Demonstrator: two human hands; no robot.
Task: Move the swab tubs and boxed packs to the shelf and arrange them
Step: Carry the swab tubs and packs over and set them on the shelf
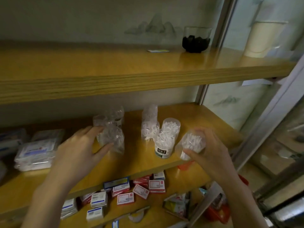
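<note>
Crowding on the middle shelf [205,116] is the likely trouble: the right hand [212,150] grips a tilted swab tub [192,142] at the front edge, centre right, and setting it down could topple the standing tubs [165,142] just beside it. The left hand [79,145] clasps a clear tub [113,139] at centre. Flat packs [36,150] fill the left; boxed packs [139,190] lie below.

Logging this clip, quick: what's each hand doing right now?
Left hand: grips a clear tub on the shelf.
Right hand: holds a tilted swab tub.
</note>
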